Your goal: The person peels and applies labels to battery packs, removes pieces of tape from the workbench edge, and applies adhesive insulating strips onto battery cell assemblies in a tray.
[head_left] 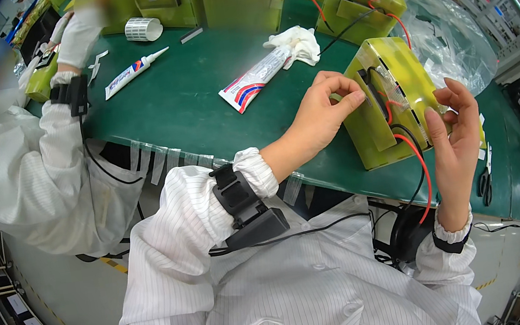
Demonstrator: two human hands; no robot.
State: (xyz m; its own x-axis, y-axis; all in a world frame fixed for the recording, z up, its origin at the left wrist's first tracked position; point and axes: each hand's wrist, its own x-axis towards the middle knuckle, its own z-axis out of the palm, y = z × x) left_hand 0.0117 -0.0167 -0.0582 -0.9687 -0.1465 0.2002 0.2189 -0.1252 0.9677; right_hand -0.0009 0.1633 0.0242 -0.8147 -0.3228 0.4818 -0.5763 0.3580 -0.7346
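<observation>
A yellow-green wrapped battery pack (366, 135) stands on the green table in front of me, with red and black wires running from its face toward the table's near edge. My left hand (327, 111) is at its upper left, thumb and forefinger pinched together beside the dark wires. Whatever lies between those fingertips is too small to make out. Along the pack's right side is my right hand (455, 138), thumb and fingers apart, holding nothing visible. A clear tape strip (391, 88) shows on the pack between the two hands.
A white glue tube (251, 85) lies by a crumpled tissue (301, 44), another tube (132, 75) and a label roll (144, 29). More packs (245, 1) line the back. Scissors (485, 178) and clear plastic (447, 31) are right. A co-worker (21, 159) sits left; tape strips (159, 167) hang at the edge.
</observation>
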